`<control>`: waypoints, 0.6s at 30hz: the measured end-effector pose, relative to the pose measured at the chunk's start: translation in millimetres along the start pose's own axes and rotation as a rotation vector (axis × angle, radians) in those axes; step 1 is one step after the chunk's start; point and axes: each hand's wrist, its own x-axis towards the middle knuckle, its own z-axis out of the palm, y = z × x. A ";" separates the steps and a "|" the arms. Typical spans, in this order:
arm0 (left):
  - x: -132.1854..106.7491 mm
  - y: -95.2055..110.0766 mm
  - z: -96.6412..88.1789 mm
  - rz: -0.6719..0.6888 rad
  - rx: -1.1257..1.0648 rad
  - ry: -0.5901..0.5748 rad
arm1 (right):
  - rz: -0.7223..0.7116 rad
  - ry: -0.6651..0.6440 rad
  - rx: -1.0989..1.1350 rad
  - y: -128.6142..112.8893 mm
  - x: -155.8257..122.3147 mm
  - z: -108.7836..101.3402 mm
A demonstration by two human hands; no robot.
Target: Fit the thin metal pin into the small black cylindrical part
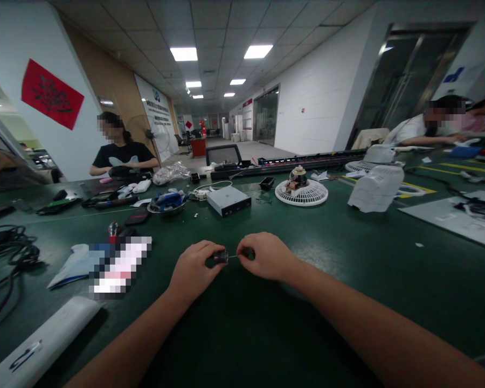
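two hands worked close together over the green bench mat [339, 302]. the left hand [194, 265] had its fingers clenched around a small dark cylindrical part [221, 256], held just left of the right fingertips, while the right hand [265, 255] pinched a thin metal pin [234, 256] running from it, its far end hidden by those fingertips. such a short, firm span between the fingers seemed well suited to keeping this fine pin straight and the part steady.
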 end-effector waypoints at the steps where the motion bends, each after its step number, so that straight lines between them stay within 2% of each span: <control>1: 0.2 -0.1 -0.1 0.008 -0.006 -0.006 | 0.002 -0.017 0.067 1.8 0.2 0.5; 5: 0.7 0.6 -1.3 0.009 -0.019 0.009 | 0.049 -0.035 0.300 8.9 2.6 2.9; 10: 0.2 1.8 -2.4 -0.002 0.004 -0.029 | 0.082 -0.036 0.180 7.6 3.4 2.6; 13: -0.3 1.8 -2.5 -0.006 -0.001 -0.034 | 0.052 -0.062 0.264 5.6 3.1 2.4; 15: -0.7 1.2 -2.1 -0.005 -0.008 -0.023 | 0.083 -0.040 0.307 5.8 3.5 3.0; 18: -1.6 0.0 -1.1 -0.001 -0.012 -0.020 | 0.150 -0.027 0.250 6.7 4.4 4.0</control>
